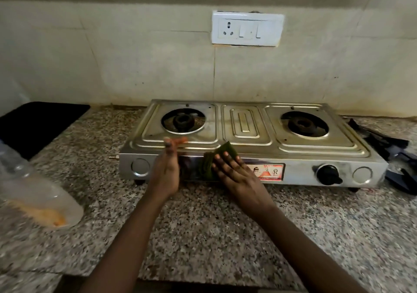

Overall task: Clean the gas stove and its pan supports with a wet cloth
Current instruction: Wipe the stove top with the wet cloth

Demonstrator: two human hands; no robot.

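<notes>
A two-burner stainless-steel gas stove (246, 143) sits on a speckled granite worktop (203, 229), w/ a tiled wall behind. The right hand (234, 170), fingers spread flat, presses a dark green folded cloth (216, 159) on the stove's near front panel, centre-left. The left hand (168, 168), fingers straight and edge-on, touches the front edge beside it. Both burners are bare; the black metal pan supports (388, 155) lie off to the right, apparently unwiped. The top approx. still shows brown streaks, so the job looks partway done.
</notes>
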